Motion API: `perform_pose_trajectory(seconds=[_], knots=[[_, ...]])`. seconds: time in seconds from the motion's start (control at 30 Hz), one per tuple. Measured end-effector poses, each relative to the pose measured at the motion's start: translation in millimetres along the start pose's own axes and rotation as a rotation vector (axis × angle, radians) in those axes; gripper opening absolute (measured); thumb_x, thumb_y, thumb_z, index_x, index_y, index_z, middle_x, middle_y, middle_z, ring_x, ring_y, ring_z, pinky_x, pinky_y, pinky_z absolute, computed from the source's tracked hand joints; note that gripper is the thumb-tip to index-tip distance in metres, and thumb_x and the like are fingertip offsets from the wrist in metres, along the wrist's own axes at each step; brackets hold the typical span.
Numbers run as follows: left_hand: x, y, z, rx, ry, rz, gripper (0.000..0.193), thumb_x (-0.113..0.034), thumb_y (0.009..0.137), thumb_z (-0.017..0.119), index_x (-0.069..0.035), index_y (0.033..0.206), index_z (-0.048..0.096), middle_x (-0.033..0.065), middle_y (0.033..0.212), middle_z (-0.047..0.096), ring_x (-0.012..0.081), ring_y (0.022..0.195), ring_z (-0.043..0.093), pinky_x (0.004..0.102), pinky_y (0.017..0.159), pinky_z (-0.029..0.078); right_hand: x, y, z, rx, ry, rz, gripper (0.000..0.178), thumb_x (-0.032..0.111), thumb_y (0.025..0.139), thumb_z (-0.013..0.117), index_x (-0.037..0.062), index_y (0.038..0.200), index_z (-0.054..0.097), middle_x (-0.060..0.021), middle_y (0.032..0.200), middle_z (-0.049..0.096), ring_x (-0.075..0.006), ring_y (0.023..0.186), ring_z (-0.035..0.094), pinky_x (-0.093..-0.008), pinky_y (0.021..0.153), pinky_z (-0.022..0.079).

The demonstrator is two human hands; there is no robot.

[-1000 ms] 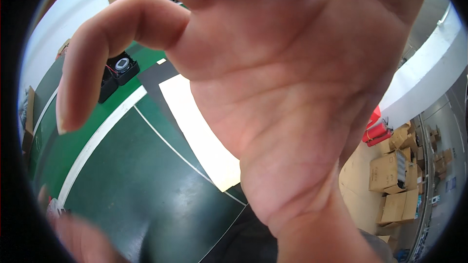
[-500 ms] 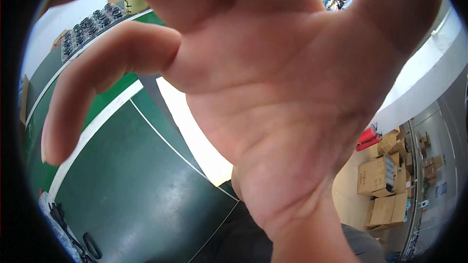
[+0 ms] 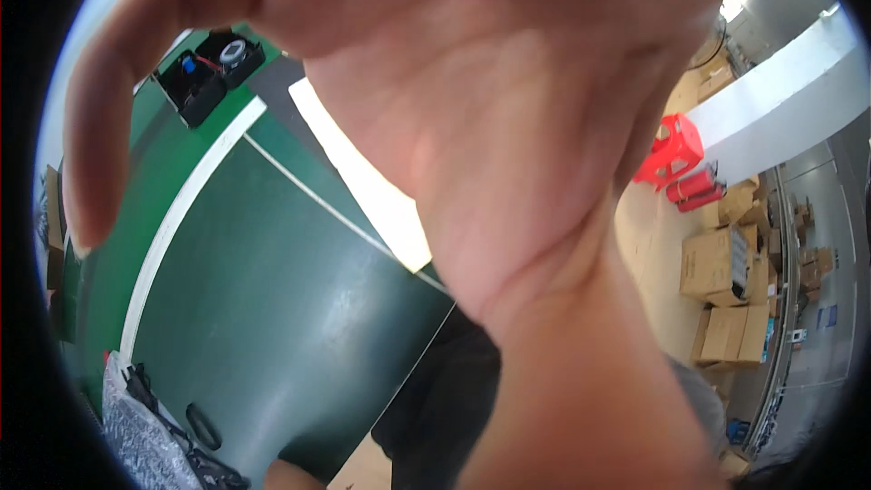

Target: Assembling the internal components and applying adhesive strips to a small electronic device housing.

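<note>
My right hand (image 3: 490, 100) fills the upper middle of the head view, very close, with its palm facing me. Its little finger curves down at the left, apart from the palm. The other fingertips run beyond the upper edge, and nothing shows in the palm. Behind it lies a dark green table mat (image 3: 263, 281) with a bright white strip-like sheet (image 3: 363, 181) partly covered by the hand. At the lower edge, a small skin-coloured part of my left hand or forearm (image 3: 290, 476) shows over the mat's near edge; its fingers are hidden.
An open black case (image 3: 195, 91) with electronic parts stands at the far left. Clear plastic wrapping (image 3: 136, 417) and a black loop (image 3: 203, 426) lie at the near left. To the right are a red stool (image 3: 676, 150), red cylinders (image 3: 697, 191) and cardboard boxes (image 3: 712, 263) on the floor.
My right hand sits higher in the picture, showing more forearm. The view has shifted: the black case and red stool now show, and the rows of black parts have left view.
</note>
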State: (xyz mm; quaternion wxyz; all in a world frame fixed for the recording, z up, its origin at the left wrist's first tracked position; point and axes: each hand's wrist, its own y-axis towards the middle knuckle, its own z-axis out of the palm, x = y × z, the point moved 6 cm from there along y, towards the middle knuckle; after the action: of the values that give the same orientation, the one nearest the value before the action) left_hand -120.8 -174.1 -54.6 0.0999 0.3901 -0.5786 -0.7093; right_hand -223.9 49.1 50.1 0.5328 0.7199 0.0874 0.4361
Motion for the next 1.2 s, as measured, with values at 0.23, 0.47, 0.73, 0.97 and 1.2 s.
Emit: perform_pose_trajectory(seconds=[0.23,0.47,0.73,0.97,1.2], knots=[[-25,5,-10,-0.03,-0.093,-0.035,0.05,-0.044,0.108,0.052,-0.007,0.139,0.063,0.0192,0.143,0.059,0.0376,0.133,0.056,0.0558,0.115,0.04,16,-19,58,-0.152,0.101,0.086,0.082,0.02,0.081,0.092,-0.0028,0.144,0.046,-0.0139,0.115,0.066,-0.0203,0.094,0.069,-0.0312,0.072,0.057],[-35,22,-21,-0.219,-0.157,0.136,0.051,-0.047,0.108,0.052,-0.008,0.14,0.063,0.0194,0.142,0.059,0.0383,0.131,0.056,0.0576,0.114,0.041,-9,0,64,-0.117,0.211,-0.01,0.082,0.02,0.08,0.093,-0.0031,0.144,0.046,-0.014,0.116,0.065,-0.0202,0.094,0.068,-0.0312,0.071,0.057],[-65,43,-25,-0.402,-0.153,0.363,0.053,-0.05,0.108,0.053,-0.01,0.141,0.063,0.0196,0.141,0.059,0.0392,0.13,0.057,0.0595,0.113,0.041,-48,39,58,-0.067,0.429,-0.115,0.082,0.02,0.079,0.093,-0.0034,0.143,0.047,-0.0141,0.116,0.065,-0.0201,0.094,0.068,-0.0311,0.07,0.057],[-59,42,-29,-0.463,-0.221,0.423,0.054,-0.052,0.107,0.053,-0.011,0.141,0.063,0.0199,0.141,0.06,0.04,0.129,0.057,0.0613,0.112,0.042,-85,21,68,0.262,0.295,0.277,0.055,0.023,0.089,0.083,0.0004,0.132,0.059,-0.0126,0.102,0.072,-0.0176,0.094,0.072,-0.032,0.072,0.06],[-6,23,54,0.233,-0.003,0.466,0.041,-0.039,0.102,0.065,-0.003,0.121,0.067,0.0158,0.111,0.072,0.0342,0.098,0.067,0.0468,0.087,0.053,-114,2,-68,0.244,-0.234,0.633,0.035,0.009,0.108,0.059,0.0011,0.142,0.057,-0.0093,0.128,0.068,-0.0185,0.12,0.062,-0.0325,0.102,0.05]])
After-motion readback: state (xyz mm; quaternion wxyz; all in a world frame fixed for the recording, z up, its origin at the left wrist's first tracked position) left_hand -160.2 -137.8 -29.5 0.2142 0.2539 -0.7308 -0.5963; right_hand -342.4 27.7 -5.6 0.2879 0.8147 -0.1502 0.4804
